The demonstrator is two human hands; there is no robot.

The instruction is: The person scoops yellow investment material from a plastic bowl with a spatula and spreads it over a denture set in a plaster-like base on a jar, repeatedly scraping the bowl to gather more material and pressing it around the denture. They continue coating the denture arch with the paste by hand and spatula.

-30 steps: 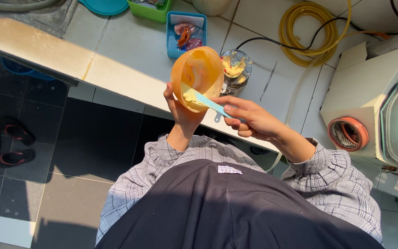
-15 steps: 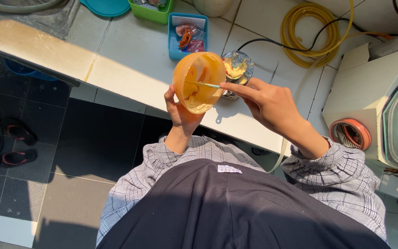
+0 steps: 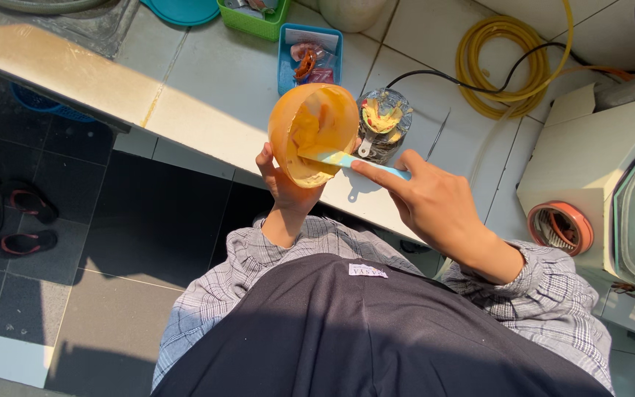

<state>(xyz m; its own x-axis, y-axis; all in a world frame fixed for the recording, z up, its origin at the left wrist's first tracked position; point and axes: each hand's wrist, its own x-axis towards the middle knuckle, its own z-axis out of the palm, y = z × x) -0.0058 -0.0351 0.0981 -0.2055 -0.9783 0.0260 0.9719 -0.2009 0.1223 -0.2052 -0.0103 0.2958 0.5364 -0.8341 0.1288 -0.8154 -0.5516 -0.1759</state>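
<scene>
Cupping an orange mixing bowl (image 3: 316,132) from below, the left hand (image 3: 282,187) has its fingers wrapped around the bowl's underside, and the bowl is tilted so that its mouth faces the camera, held up above the near edge of the tiled table (image 3: 207,95). Pale yellow paste coats the bowl's inside. The right hand (image 3: 435,202) has its fingers closed on the handle of a light blue spatula (image 3: 354,162), with the forefinger laid along it; the spatula's blade lies inside the bowl, against the paste near the lower rim. Just beyond the bowl, on the table, stands a small clear cup (image 3: 382,123) holding yellow material and a metal tool. Farther beyond the bowl lie a blue tray (image 3: 288,70) with small red and pink items and, beside that, a green basket (image 3: 255,18). Off to the right of the bowl, well apart, a coiled yellow hose (image 3: 512,70) rests on the table, and past it sits a beige machine (image 3: 589,176) with a round orange-rimmed opening. Left of the bowl and lower down, sandals (image 3: 16,220) sit on the dark floor.
</scene>
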